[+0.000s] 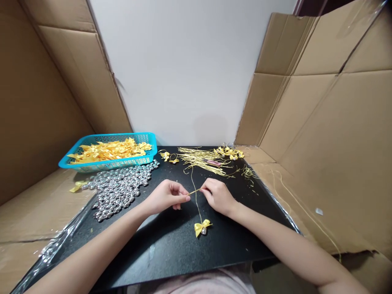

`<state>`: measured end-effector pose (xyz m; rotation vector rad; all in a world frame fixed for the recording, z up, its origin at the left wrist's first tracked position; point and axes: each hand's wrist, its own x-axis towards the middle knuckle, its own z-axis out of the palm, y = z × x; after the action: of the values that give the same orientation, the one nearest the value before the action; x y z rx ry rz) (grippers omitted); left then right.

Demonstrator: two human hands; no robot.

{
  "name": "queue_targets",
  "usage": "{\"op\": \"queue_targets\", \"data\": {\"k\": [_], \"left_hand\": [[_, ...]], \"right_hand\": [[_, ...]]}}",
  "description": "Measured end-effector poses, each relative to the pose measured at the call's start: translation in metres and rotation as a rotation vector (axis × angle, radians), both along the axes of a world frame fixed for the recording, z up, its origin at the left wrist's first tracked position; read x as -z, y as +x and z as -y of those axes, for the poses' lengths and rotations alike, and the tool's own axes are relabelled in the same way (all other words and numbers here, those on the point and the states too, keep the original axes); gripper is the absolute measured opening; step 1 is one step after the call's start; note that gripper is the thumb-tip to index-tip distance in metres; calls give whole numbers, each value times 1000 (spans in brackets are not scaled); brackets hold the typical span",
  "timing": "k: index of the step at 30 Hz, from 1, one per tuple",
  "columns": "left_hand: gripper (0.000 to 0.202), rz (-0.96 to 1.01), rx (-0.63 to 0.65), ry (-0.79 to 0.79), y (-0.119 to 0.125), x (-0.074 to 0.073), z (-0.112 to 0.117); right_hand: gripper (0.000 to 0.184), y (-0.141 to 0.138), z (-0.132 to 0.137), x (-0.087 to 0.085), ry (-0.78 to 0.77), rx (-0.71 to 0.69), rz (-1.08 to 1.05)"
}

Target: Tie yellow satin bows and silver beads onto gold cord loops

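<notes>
The left hand (165, 198) and right hand (218, 197) fingers clamp a thin gold cord (194, 191) between them; just below, a yellow satin bow (202, 227) lies on the black bench (171, 249).

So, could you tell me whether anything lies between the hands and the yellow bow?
Nothing visible does: the left hand and right hand pinch the gold cord, which runs over bare black mat to the bow.

Pretty even, soft indoor light, no harsh shadows. Shiny silver beads (119, 188) just past the left hand (165, 197) catch glare; edges look stretched, wide-angle style.
</notes>
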<state>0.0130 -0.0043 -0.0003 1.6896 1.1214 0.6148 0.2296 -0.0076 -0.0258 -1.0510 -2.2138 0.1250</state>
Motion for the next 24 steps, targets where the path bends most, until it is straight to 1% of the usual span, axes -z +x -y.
{"op": "queue_targets", "data": {"k": [2,5,6,7,9,11,14,18,21,23,24], "left_hand": [[22,-90,-16,187,0,0,1],[13,-259,-5,579,0,1,2],[12,-292,-4,683,0,2,2],[14,-306,-10,761,0,3,3],[17,-294,-41,859,-1,4,3],[19,-259,-80,909,0,6,4],[20,-233,-136,933,1,7,5],[24,-296,-226,962,3,7,6],[21,-305,-242,887,4,7,8],[19,-277,-248,787,5,6,9],[19,-260,-257,727,5,6,10]], "right_hand": [[16,0,1,-1,-2,5,-23],[16,1,2,-2,-3,9,-45],[16,1,2,-2,-5,12,-51],[15,1,2,-2,-9,15,-59],[13,1,1,-2,-21,26,-80],[11,1,0,-1,-31,43,-103],[10,1,-1,1,-42,49,-150],[11,1,-3,3,-43,51,-200],[10,0,-3,4,-24,78,-183],[9,0,-1,3,-46,94,-174],[9,-1,-1,2,-84,96,-189]]}}
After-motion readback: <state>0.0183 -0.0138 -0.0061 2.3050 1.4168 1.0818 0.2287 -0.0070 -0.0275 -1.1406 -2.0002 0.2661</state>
